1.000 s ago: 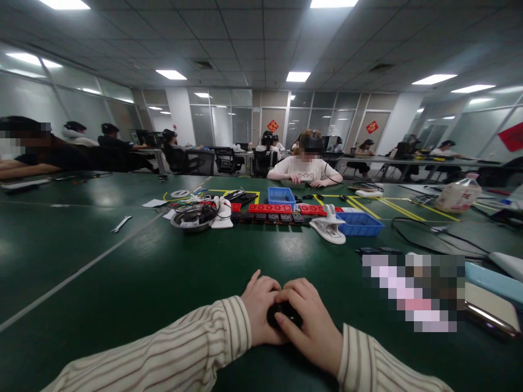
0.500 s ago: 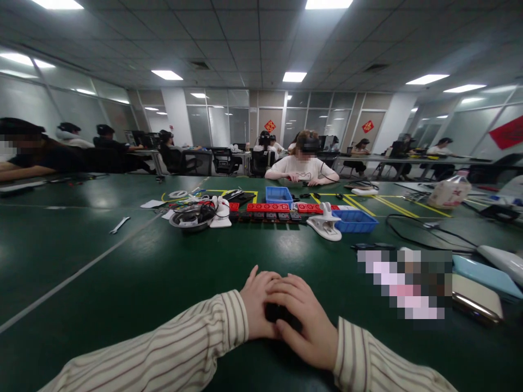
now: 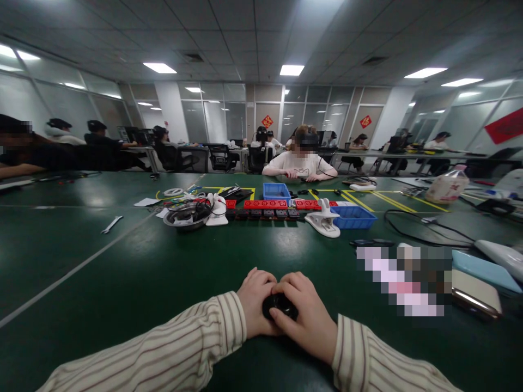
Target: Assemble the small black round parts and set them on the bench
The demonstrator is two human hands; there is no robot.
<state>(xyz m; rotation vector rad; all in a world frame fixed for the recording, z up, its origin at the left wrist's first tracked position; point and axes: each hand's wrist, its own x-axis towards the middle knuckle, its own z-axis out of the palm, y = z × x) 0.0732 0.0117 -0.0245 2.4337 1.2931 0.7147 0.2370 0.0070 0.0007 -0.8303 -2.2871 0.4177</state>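
A small black, rounded, glossy object (image 3: 280,306) sits between my two hands, low over the near part of the green table; its kind I cannot make out. My left hand (image 3: 256,302) wraps the object's left side, fingers curled at its far edge. From the right, my right hand (image 3: 308,313) closes round it, fingers bent over the far side and thumb resting on its near top. Both hands touch each other at the fingertips. Much of the object is covered by the fingers.
Beyond my hands are a metal bowl of cables (image 3: 186,216), red sockets (image 3: 265,204), a white clip (image 3: 324,220) and a blue bin (image 3: 354,217). A wrench (image 3: 111,224) lies left; phones (image 3: 476,294) lie right. A person (image 3: 300,160) sits opposite.
My right fingers have drawn back and curled, so more of the black object's top shows. The left hand has barely moved. The view has shifted slightly.
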